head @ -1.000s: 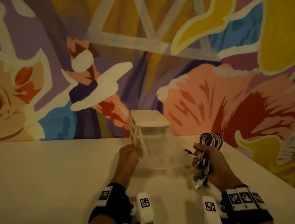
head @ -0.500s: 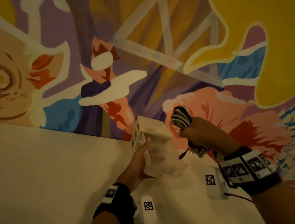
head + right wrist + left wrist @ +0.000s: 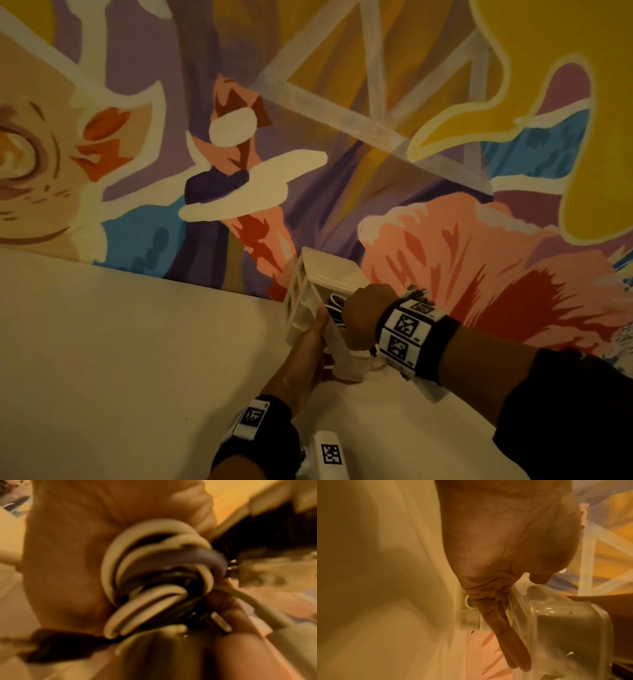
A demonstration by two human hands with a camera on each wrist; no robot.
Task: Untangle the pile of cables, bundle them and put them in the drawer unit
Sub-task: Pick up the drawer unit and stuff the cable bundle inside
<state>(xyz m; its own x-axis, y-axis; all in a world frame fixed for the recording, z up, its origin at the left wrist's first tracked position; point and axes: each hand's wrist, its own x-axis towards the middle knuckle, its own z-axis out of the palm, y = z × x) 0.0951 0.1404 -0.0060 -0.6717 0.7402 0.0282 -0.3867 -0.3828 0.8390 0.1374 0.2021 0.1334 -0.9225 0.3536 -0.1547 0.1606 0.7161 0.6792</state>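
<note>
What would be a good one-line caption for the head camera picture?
Right hand pushes a cable bundle into the pulled-out drawer of a white drawer unit steadied by the left hand.

A small white plastic drawer unit [image 3: 323, 274] stands on the white desk [image 3: 137, 342] against the painted wall, its clear drawer [image 3: 570, 622] pulled out toward the person. A coiled bundle of white, grey and black cables [image 3: 154, 577] sits at the open drawer's mouth.

Bare table [image 3: 120, 359] left of the drawer unit [image 3: 325, 274] — painted wall [image 3: 342, 154] blocks behind.
</note>
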